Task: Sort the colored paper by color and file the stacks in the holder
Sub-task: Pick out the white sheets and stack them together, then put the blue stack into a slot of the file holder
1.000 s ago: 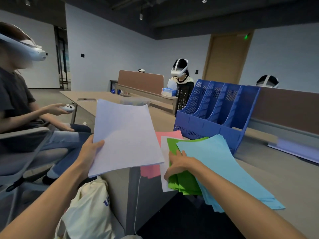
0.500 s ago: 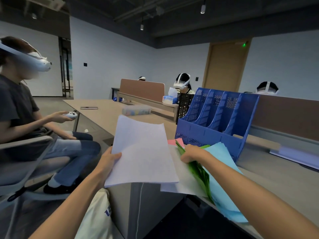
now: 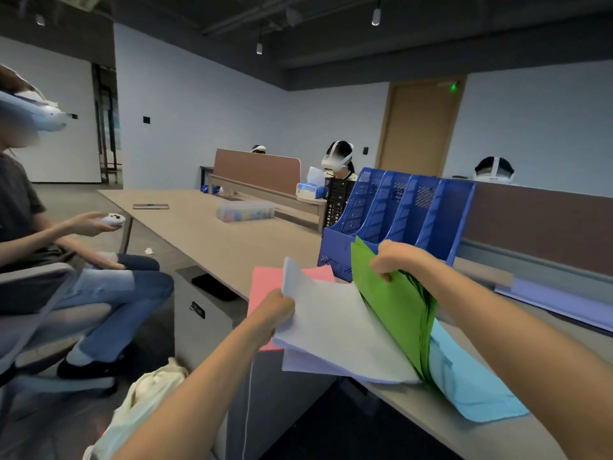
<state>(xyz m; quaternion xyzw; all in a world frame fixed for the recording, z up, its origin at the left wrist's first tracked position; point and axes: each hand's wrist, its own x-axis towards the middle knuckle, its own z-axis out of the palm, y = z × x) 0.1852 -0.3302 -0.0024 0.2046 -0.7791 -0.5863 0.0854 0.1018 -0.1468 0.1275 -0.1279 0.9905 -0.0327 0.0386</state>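
My left hand (image 3: 277,310) grips the near-left edge of a white paper stack (image 3: 335,330), held low over the desk corner. Under it lies pink paper (image 3: 265,277) on the desk. My right hand (image 3: 393,260) pinches the top edge of a green paper stack (image 3: 394,307), which stands tilted on its long edge just right of the white sheets. Light blue paper (image 3: 474,383) lies flat beneath the green, hanging over the desk's front edge. The blue four-slot file holder (image 3: 408,210) stands just behind the papers; no paper shows in its slots.
A seated person (image 3: 49,247) with a headset and controller is close on the left. A cream cloth bag (image 3: 146,403) hangs below the desk corner. A clear plastic box (image 3: 245,210) and a phone (image 3: 151,206) lie farther back on the desk (image 3: 205,234). Lavender sheets (image 3: 557,300) lie at right.
My left hand lowered the white stack toward the desk and slid it against the green stack. My right hand lifted the green stack up onto its edge, uncovering more pink paper.
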